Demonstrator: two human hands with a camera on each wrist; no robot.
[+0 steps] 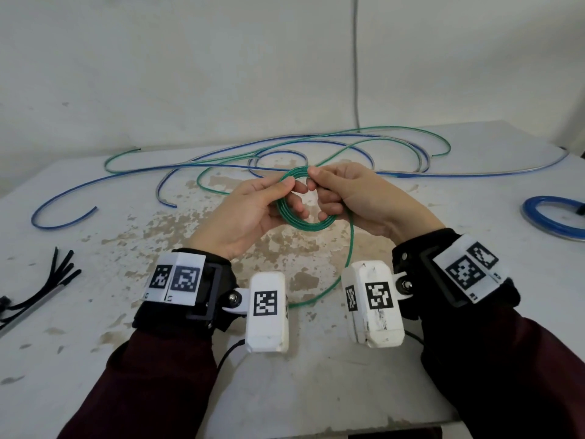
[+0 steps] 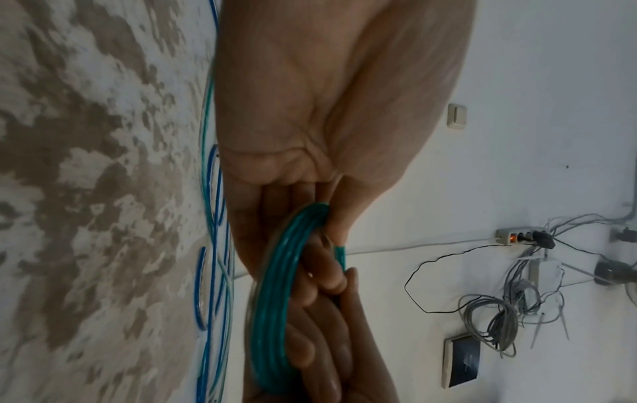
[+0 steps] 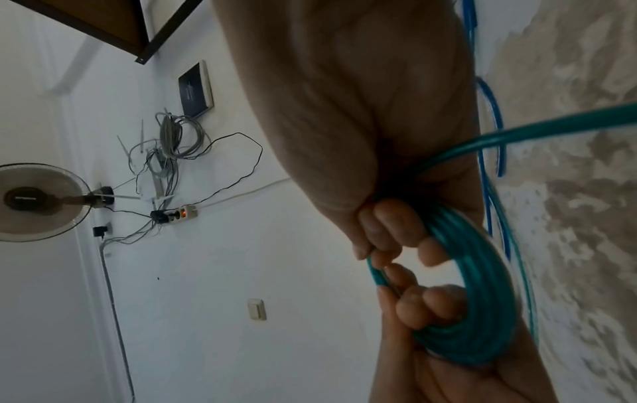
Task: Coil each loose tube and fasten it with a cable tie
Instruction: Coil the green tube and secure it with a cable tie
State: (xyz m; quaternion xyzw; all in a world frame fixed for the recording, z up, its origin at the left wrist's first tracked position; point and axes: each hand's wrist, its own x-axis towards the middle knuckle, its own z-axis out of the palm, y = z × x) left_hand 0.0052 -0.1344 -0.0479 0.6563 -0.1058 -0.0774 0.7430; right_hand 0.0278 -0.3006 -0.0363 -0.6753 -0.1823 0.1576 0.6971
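A small coil of green tube (image 1: 302,221) is held above the table between both hands. My left hand (image 1: 269,201) pinches its left side, thumb on top and fingers through the ring. My right hand (image 1: 342,193) grips the right side with fingers curled through it. The wrist views show several green turns (image 2: 275,300) (image 3: 482,286) wrapped by fingers. A loose green tail (image 1: 345,264) drops from the right hand and curves back toward me; more green tube (image 1: 395,134) trails across the far table. Loose blue tube (image 1: 126,182) lies spread beside it. Black cable ties (image 1: 53,280) lie at the left.
A finished blue coil (image 1: 550,217) sits at the table's right edge. The white table (image 1: 316,375) is worn, with brown patches in the middle. A wall (image 1: 221,74) stands behind, and a grey cable (image 1: 356,58) hangs down it.
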